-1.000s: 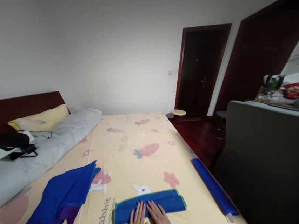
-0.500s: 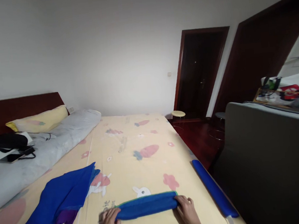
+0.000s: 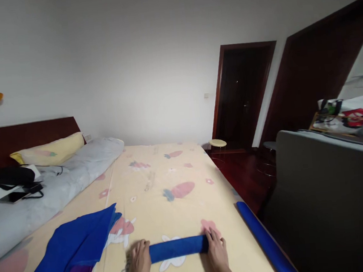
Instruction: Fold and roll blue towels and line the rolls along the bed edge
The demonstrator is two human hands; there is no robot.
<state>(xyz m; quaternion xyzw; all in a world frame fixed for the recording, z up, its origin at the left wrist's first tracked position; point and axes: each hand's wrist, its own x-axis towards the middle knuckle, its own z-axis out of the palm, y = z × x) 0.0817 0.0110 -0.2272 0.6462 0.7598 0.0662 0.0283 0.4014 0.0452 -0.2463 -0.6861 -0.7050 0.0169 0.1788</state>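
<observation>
A blue towel [image 3: 178, 247] lies rolled into a narrow tube on the yellow cartoon-print bed sheet [image 3: 162, 197]. My left hand [image 3: 139, 264] rests on the roll's left end, fingers flat and pressing down on it. At the right end my right hand [image 3: 216, 252] does the same, fingers stretched forward against the cloth. Neither hand grips the roll; both lie on top of its ends.
A loose pile of blue and purple cloths [image 3: 70, 249] lies to the left. Another rolled blue towel [image 3: 265, 239] sits along the bed's right edge. A grey bolster [image 3: 46, 196], a yellow pillow [image 3: 50, 150] and dark items lie by the headboard. A grey sofa back [image 3: 331, 190] stands right.
The folded towel has been rolled away from me into a thin tube. My hands moved from its middle out to its two ends and followed it forward.
</observation>
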